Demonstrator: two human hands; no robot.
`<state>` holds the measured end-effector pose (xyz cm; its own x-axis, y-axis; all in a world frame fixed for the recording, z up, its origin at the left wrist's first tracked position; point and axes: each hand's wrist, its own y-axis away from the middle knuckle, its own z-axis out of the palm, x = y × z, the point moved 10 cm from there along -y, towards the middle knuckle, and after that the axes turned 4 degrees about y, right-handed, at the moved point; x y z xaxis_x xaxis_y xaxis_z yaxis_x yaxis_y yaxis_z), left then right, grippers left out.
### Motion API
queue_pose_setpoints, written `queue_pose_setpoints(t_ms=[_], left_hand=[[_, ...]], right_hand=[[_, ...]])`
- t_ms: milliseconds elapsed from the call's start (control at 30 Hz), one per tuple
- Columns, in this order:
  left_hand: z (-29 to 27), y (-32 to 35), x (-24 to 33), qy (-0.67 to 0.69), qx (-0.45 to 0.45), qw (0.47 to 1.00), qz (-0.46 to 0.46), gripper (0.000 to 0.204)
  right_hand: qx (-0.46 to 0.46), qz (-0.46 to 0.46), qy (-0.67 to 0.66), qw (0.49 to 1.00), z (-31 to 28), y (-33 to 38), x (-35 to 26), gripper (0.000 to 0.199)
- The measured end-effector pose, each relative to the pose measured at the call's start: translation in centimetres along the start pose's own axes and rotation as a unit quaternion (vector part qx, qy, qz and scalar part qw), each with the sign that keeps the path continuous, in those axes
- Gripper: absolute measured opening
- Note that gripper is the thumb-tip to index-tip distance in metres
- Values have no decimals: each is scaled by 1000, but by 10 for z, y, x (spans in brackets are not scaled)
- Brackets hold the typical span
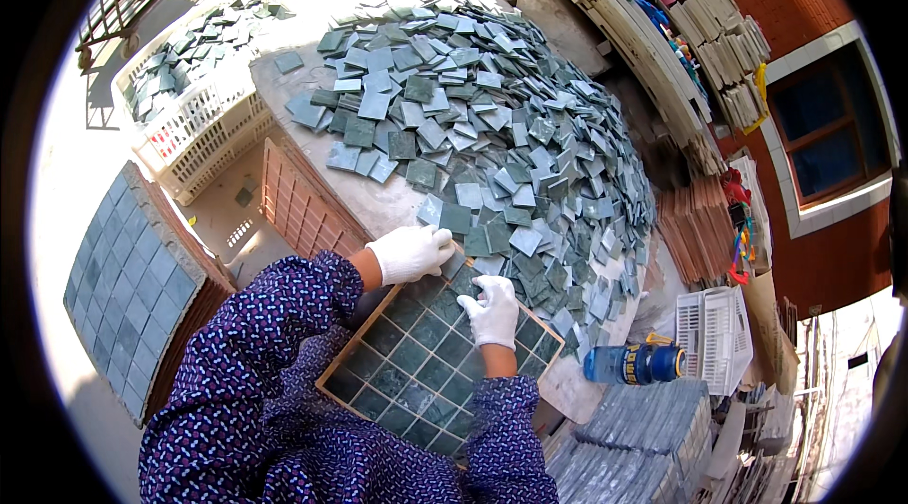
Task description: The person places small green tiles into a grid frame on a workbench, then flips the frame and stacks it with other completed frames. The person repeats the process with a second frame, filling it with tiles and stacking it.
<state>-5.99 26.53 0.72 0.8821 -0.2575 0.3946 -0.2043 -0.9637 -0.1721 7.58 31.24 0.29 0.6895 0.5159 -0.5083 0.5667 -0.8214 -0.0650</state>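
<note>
Both my hands wear white gloves. At the far corner of a wooden-framed grid tray (pixel 374 338), my left hand (pixel 411 253) is closed, with a small grey-green stone tile (pixel 454 265) at its fingertips. My right hand (pixel 494 312) rests over the tray's far right part with its fingers curled in; anything between them is hidden. Square dark green tiles (pixel 411 356) fill the visible cells in rows. Beyond the tray spreads a large heap of loose square tiles (pixel 454 126), its near edge close to my fingers.
A tile-topped stack (pixel 128 286) stands left, beside a brown gridded tray (pixel 305 192). White plastic crates hold tiles at the far left (pixel 203 145). At right are a blue water bottle (pixel 632 364), a white basket (pixel 714 338) and stacked grey tile sheets (pixel 643 428).
</note>
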Motion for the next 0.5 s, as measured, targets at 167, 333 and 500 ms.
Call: queue_pose_setpoints(t_ms=[167,333,500], left_hand=[[-16,-6,-9,74,100,992,-5,25],[-21,-16,-23,190,95,977,-21,28],[-8,-10,-21,188,38,979,-72,30]], right_hand=[[45,-28,23,998,-2,-1,-5,36],[98,2,-9,995,-14,4,8,33],[154,-21,-76,985,-17,9,19,19]])
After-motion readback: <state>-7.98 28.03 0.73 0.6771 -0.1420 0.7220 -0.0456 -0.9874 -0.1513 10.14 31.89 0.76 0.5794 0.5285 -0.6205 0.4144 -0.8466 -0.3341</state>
